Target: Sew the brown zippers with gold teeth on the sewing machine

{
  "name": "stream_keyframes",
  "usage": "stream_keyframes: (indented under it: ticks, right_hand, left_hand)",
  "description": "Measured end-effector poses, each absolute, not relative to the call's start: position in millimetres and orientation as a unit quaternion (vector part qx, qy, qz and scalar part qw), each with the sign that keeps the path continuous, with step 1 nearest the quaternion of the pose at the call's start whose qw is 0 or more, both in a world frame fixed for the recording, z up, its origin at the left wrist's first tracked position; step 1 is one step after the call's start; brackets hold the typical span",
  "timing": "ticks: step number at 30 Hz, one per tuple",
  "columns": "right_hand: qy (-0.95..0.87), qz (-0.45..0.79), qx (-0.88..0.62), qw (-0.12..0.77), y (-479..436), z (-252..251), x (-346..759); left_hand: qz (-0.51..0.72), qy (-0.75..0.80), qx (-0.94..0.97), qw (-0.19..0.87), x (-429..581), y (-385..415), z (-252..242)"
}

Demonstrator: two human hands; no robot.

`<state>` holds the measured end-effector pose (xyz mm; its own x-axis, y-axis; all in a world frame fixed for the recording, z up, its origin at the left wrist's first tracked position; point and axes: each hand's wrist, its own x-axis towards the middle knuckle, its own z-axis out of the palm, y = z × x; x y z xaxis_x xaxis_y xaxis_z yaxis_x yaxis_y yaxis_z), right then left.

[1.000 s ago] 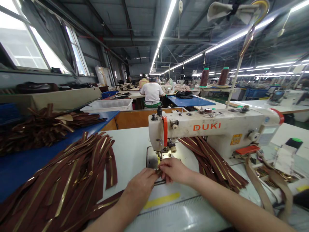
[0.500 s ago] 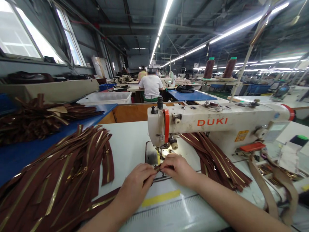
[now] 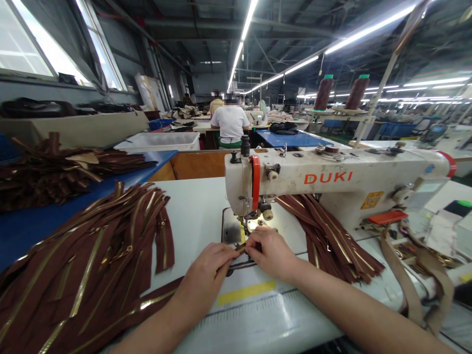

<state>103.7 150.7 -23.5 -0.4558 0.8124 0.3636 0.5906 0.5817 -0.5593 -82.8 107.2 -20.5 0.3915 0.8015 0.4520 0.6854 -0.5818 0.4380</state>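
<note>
- At centre: left hand (image 3: 208,268) and right hand (image 3: 272,251) pinch one brown strip (image 3: 241,248) between them; keep it flat.
- At 12 o'clock, just beyond: sewing machine (image 3: 287,182); keep both hands clear of its working end.
- At 9 o'clock: zipper pile (image 3: 110,255); prevent snagging.

The wooden panel (image 3: 206,164) adjoins the far edge of the pale surface (image 3: 195,201). Left of the panel: blue surface (image 3: 164,158), gray wall (image 3: 120,61), windows (image 3: 22,44), dark curtain (image 3: 62,29). Directly beyond the panel: white bin (image 3: 162,142). Beyond and to its right: second blue-topped table (image 3: 293,140). Above the panel: dark ceiling (image 3: 295,17), lit tube lights (image 3: 368,30) in rows.
</note>
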Motion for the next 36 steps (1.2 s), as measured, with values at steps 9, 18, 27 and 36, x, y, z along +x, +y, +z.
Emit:
stream_keyframes:
  ticks: [9,18,27,36]
  right_hand:
    - [-0.842,0.165,-0.422,0.294,150,-24,104]
    - [-0.844,0.111,-0.451,0.269,145,-20,100]
    - [-0.863,0.089,-0.435,0.239,147,-19,101]
    - [-0.864,0.076,-0.438,0.237,148,-22,100]
  left_hand:
    - [0.250,0.406,0.878,-0.047,-82,106,-26]
    - [0.182,0.405,0.893,-0.081,-80,104,-29]
    - [0.089,0.453,0.873,0.157,-64,110,15]
    - [0.139,0.406,0.900,0.079,-69,108,-11]
